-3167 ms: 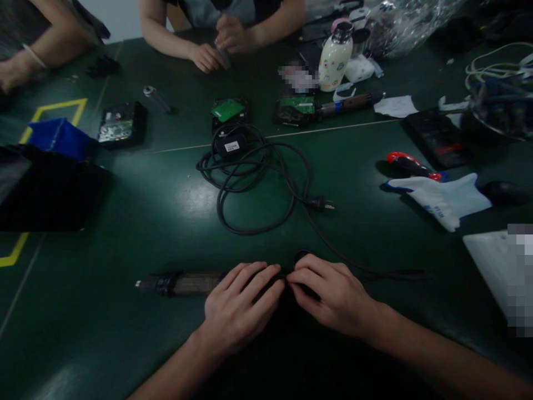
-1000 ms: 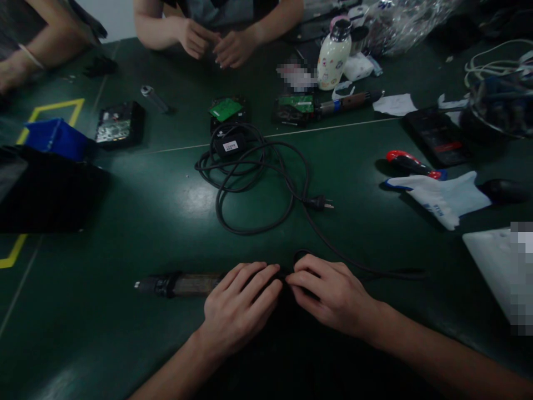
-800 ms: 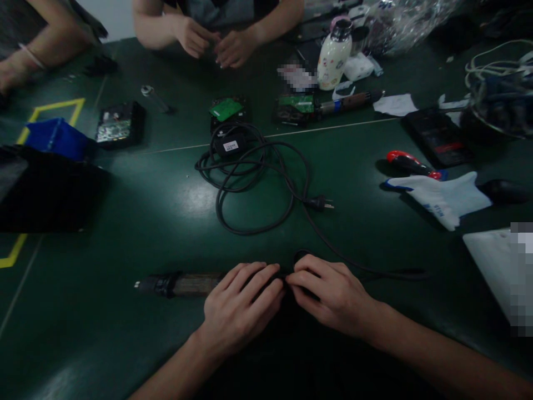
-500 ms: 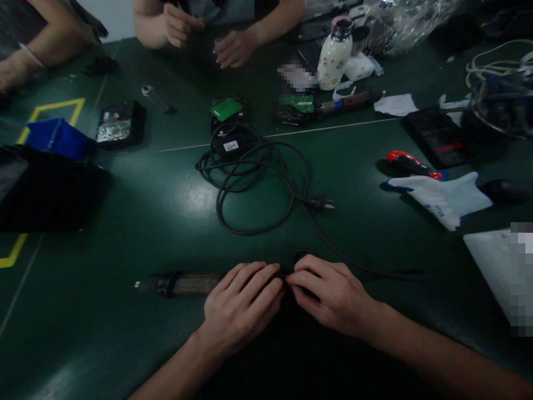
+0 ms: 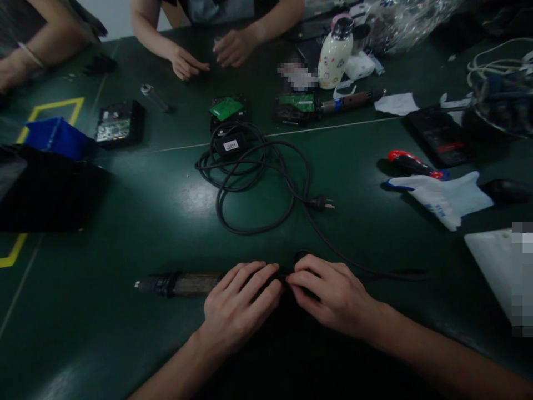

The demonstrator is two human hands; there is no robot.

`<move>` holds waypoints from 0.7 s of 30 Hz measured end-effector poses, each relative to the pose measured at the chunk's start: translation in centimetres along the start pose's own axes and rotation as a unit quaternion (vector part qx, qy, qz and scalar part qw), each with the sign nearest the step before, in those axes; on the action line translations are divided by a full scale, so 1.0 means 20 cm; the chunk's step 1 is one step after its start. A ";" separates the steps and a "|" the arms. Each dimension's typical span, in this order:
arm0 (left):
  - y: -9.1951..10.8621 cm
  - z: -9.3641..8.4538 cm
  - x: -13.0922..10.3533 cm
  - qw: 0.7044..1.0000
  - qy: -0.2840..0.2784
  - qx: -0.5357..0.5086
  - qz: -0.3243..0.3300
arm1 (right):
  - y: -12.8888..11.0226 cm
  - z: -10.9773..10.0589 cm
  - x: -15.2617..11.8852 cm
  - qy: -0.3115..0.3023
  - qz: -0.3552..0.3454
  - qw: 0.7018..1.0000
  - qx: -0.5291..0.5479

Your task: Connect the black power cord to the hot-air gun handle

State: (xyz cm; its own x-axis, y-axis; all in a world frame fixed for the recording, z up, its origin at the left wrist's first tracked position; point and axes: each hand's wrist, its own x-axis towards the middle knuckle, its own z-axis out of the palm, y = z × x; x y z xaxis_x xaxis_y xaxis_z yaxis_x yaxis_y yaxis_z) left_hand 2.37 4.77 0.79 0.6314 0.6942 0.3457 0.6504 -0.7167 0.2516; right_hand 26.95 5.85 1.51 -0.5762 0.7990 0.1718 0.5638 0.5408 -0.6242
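An electric screwdriver (image 5: 194, 284) lies along the near side of the table, its tip pointing left. My left hand (image 5: 244, 303) is wrapped over its rear end, closed and covering that part. My right hand (image 5: 333, 294) pinches the dark cord at the tool's back end, its fingertips almost meeting those of my left hand. How the cord joins the tool is hidden by my fingers. From there the cord (image 5: 391, 275) runs right and loops back to a coiled cable with a black power adapter (image 5: 231, 145) and a two-pin plug (image 5: 320, 203).
Across the table a co-worker's hands (image 5: 231, 49) hold something small. Between us lie circuit boards (image 5: 227, 108), a hard drive (image 5: 119, 123) and a second electric screwdriver (image 5: 350, 102). A glove (image 5: 447, 197) and a red-black handle (image 5: 412, 164) lie right; a blue bin (image 5: 58, 136) stands left.
My hands and the electric screwdriver keep their places. Across the table, one of the co-worker's hands has come down toward the tabletop.
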 end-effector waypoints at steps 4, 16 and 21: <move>0.00 0.00 0.00 1.000 -0.004 0.003 0.005 | 0.00 0.01 0.00 0.008 -0.004 1.000 -0.005; 0.00 -0.01 0.00 1.000 -0.014 -0.006 0.020 | 0.00 0.00 0.00 0.002 0.001 1.000 -0.001; 0.00 -0.01 0.00 1.000 -0.003 -0.010 0.002 | 0.00 0.01 0.00 0.002 0.000 1.000 0.000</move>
State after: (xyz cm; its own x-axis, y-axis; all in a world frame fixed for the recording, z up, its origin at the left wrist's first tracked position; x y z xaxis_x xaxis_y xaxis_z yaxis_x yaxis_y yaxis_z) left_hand 2.33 4.80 0.94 0.6357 0.6922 0.3417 0.6397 -0.7201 0.2688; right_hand 26.91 5.79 1.43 -0.5734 0.8003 0.1751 0.5635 0.5405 -0.6248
